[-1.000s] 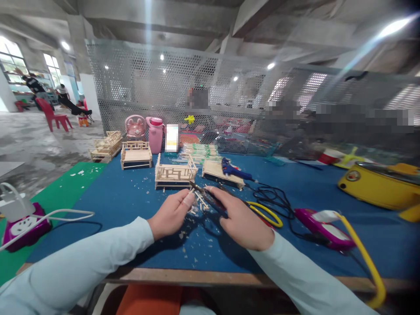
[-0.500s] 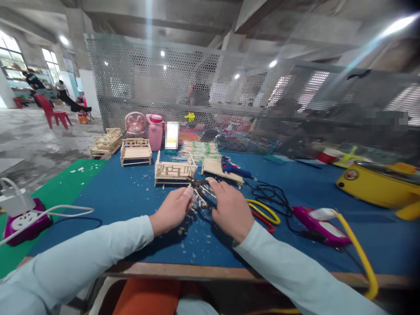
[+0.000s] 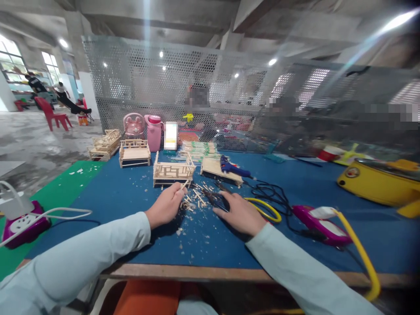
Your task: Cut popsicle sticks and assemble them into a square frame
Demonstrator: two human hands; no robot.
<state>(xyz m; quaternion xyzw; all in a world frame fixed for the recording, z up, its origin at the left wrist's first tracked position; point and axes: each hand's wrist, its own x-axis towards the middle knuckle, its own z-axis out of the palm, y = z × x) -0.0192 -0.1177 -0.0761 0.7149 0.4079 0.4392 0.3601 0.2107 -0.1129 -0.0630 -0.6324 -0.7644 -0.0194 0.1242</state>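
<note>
The left hand (image 3: 166, 205) pinches a thin wooden stick (image 3: 184, 185) between thumb and fingers, its tip pointing up just in front of a little slatted wooden frame (image 3: 173, 170). The right hand (image 3: 243, 213) is half spread over dark pliers (image 3: 215, 199); I can't tell whether it grips the handles or merely touches them. Between the hands, short stick pieces (image 3: 199, 199) litter the blue surface (image 3: 203, 251).

For a clean snip, I'd say keep the stick firm near its cut, set the pliers square across it, and mind that thumb.

Farther out, a blue glue gun (image 3: 233, 166) rests on a flat wooden platform (image 3: 211, 168). Behind, the bundled sticks (image 3: 201, 151) have green-marked wrapping, too small to read. The upright phone (image 3: 170, 135) has its screen blurred out, and the yellow pot (image 3: 380, 181) shows a round badge I can't make out.
</note>
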